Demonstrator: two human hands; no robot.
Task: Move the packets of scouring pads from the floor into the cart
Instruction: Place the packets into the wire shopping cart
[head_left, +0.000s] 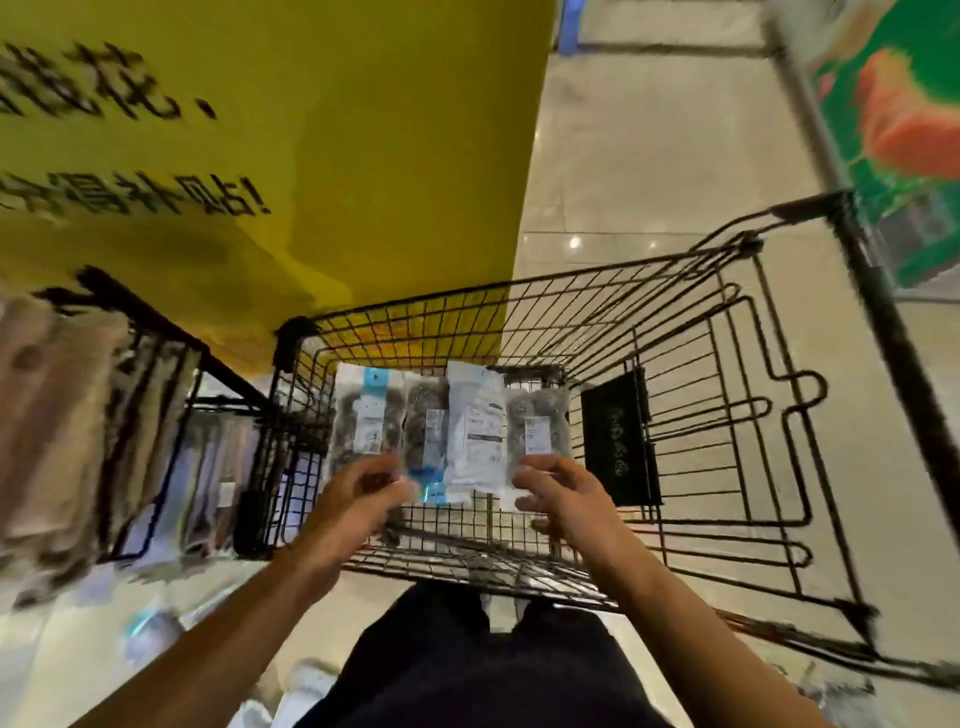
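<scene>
Packets of scouring pads (447, 431), four in a row, lie inside the wire cart (727, 395), while the left hand (358, 491) and right hand (553, 491) hover at their near ends with fingers loosely curled, apparently gripping nothing; blurred packets possibly remain on the floor (150, 629).

Yellow sign (311, 156) — rack (156, 415) beside it.

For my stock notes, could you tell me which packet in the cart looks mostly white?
The third packet from the left: mostly white, while the other three show dark scouring pads.
</scene>
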